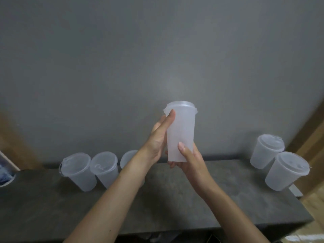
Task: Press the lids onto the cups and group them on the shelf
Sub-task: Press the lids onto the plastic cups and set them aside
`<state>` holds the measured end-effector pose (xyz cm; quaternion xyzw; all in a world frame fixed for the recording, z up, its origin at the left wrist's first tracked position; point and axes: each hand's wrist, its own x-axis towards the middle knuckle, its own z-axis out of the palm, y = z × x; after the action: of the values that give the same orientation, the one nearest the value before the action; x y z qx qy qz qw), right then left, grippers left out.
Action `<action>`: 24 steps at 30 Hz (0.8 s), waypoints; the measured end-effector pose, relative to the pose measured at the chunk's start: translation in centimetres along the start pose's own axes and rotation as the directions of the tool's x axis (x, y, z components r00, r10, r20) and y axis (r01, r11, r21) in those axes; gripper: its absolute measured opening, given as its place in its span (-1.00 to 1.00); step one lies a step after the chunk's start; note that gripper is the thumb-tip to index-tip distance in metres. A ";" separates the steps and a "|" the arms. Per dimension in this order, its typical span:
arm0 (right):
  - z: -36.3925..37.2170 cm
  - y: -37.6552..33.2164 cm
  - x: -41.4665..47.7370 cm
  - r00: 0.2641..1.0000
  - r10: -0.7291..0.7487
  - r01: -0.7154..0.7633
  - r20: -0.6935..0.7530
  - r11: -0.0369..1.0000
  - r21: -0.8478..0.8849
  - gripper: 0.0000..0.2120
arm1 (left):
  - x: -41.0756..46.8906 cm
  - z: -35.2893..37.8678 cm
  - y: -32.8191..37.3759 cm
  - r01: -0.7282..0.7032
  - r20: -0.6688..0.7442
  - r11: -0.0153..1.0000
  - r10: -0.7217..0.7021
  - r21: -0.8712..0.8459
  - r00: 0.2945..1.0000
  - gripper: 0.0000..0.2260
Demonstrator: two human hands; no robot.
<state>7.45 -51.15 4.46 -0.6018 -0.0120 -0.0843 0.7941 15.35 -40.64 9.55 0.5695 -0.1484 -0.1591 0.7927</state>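
Note:
A tall translucent white cup [182,130] with a lid [182,104] on its rim is held upright above the dark shelf [175,190]. My left hand [158,139] lies flat along the cup's left side, fingertips near the lid's edge. My right hand [188,158] grips the cup's base from below and the right. On the shelf at the left stand three lidded cups: one [78,171], a second [104,168], and a third [128,158] partly hidden behind my left forearm. Two more lidded cups [267,150] [287,171] stand at the right.
A grey wall rises right behind the shelf. Wooden panels flank it on both sides. A white and blue object [5,174] sits at the shelf's far left edge. The shelf's front edge runs across the lower part of the view.

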 end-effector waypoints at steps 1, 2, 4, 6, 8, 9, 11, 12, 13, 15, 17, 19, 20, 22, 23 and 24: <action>-0.1 -0.2 -0.2 1.000 0.000 0.000 -0.004 1.000 0.004 -0.27 | -0.1 0.1 -0.1 -0.007 -0.007 1.000 0.008 0.014 1.000 -0.34; -0.2 -0.3 -0.4 1.000 -0.002 0.002 -0.016 1.000 0.011 -0.28 | -0.2 0.1 -0.1 -0.013 -0.012 1.000 0.014 0.025 1.000 -0.36; -0.4 -0.5 -0.9 0.999 -0.003 0.003 -0.038 1.000 0.009 -0.29 | -0.5 0.4 0.0 -0.034 -0.019 0.998 0.035 0.052 0.999 -0.38; -0.7 -0.5 -1.2 0.999 0.008 -0.009 -0.030 1.000 -0.015 -0.36 | -0.6 0.5 0.1 -0.048 -0.009 0.996 0.049 0.079 0.999 -0.40; -0.8 -0.8 -1.5 0.999 0.027 -0.027 -0.021 1.000 -0.009 -0.46 | -0.7 0.4 0.2 -0.055 0.028 0.995 0.053 0.086 0.998 -0.39; -0.8 -1.2 -1.5 0.999 0.030 -0.030 -0.012 0.999 0.031 -0.49 | -0.8 0.3 0.3 -0.048 0.035 0.997 0.046 0.066 0.998 -0.40; -0.6 -2.3 -1.9 0.994 0.089 -0.097 0.060 0.984 0.151 -0.50 | -1.2 0.4 0.8 0.024 0.080 0.999 -0.021 -0.040 0.997 -0.48; -0.4 -2.7 -2.2 0.984 0.131 -0.153 0.121 0.969 0.193 -0.50 | -1.6 0.6 1.1 0.074 0.126 0.993 -0.062 -0.094 0.990 -0.51; -0.2 -2.9 -2.4 0.972 0.167 -0.201 0.166 0.956 0.215 -0.47 | -1.7 0.9 1.3 0.111 0.146 0.986 -0.094 -0.120 0.985 -0.53; 0.2 -3.2 -2.3 0.965 0.206 -0.238 0.163 0.948 0.210 -0.34 | -1.8 1.8 1.8 0.100 0.081 0.991 -0.092 -0.089 0.992 -0.47; 0.2 -3.4 -2.4 0.977 0.194 -0.207 0.088 0.964 0.169 -0.28 | -1.5 2.3 2.0 0.022 -0.015 1.000 -0.021 0.005 1.000 -0.38; 0.1 -4.1 -2.9 0.967 0.204 -0.238 0.151 0.937 0.257 -0.37 | -1.7 2.7 2.5 0.022 0.001 1.000 -0.022 -0.018 1.000 -0.46; 0.1 -4.6 -3.3 0.951 0.211 -0.277 0.226 0.907 0.317 -0.38 | -2.0 2.8 2.9 0.063 0.051 0.995 -0.059 -0.081 0.997 -0.56; 0.1 -5.6 -3.9 0.929 0.208 -0.316 0.306 0.876 0.364 -0.36 | -2.3 3.1 3.6 0.109 0.113 0.985 -0.094 -0.135 0.989 -0.64; 0.0 -5.9 -3.9 0.931 0.214 -0.310 0.295 0.890 0.334 -0.35 | -2.3 3.2 3.8 0.092 0.090 0.990 -0.083 -0.107 0.993 -0.63; 0.1 -6.1 -3.9 0.939 0.222 -0.296 0.262 0.910 0.289 -0.34 | -2.3 3.4 4.1 0.055 0.040 0.997 -0.053 -0.049 0.998 -0.58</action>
<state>2.76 -52.21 9.79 -0.4646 -0.0345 0.0937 0.8798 12.23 -41.38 14.33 0.5500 -0.1442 -0.1949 0.7992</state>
